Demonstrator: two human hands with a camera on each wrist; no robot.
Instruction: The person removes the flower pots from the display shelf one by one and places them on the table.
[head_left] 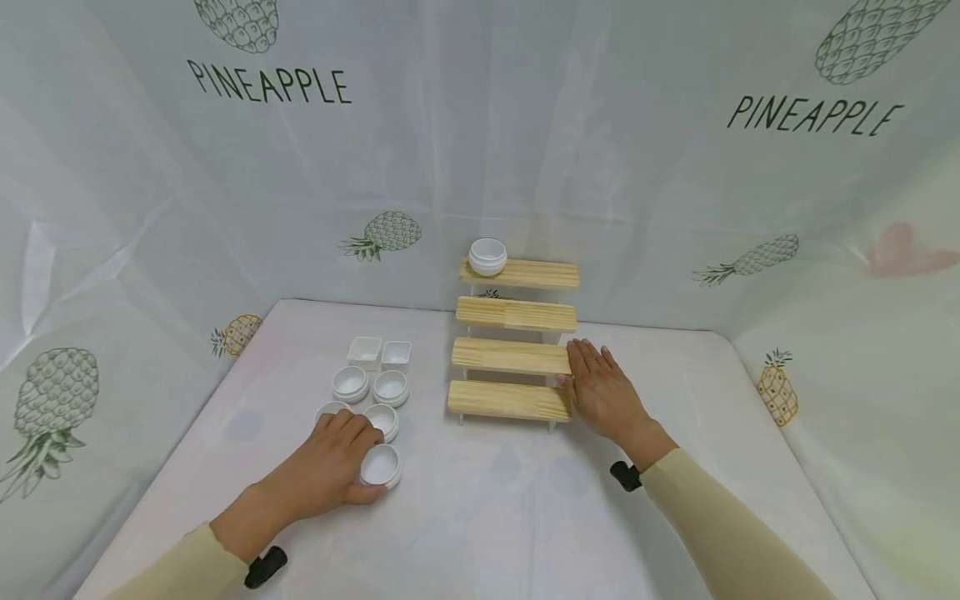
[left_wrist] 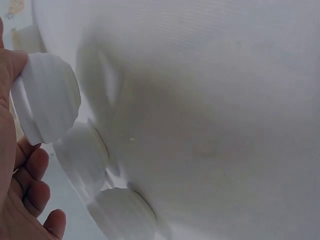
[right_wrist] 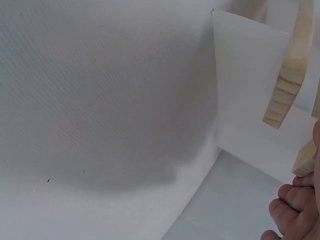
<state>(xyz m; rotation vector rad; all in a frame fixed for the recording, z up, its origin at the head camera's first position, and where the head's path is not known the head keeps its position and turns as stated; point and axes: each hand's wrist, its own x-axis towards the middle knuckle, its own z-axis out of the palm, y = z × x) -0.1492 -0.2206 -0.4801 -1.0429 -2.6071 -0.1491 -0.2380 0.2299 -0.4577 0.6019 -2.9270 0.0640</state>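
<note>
Thumb and index finger of my left hand (head_left: 330,462) pinch a small white bowl (head_left: 381,465), round with a ridged side. In the left wrist view this bowl (left_wrist: 47,97) hangs tilted above the surface, apart from its shadow. Two more round bowls (left_wrist: 122,212) stand close by there. My right hand (head_left: 603,396) touches the right end of a wooden tiered shelf (head_left: 513,356), its fingers fairly straight in the head view. On the top board of that shelf sits another white bowl (head_left: 487,257). The right wrist view shows the fingers beside a board's end (right_wrist: 306,160).
Left of the shelf, several round bowls (head_left: 350,382) stand grouped, one partly hidden behind my left hand. Two square white dishes (head_left: 365,350) are behind them. A pale cloth covers the table (head_left: 465,517); a pineapple-printed curtain (head_left: 637,183) hangs at the back.
</note>
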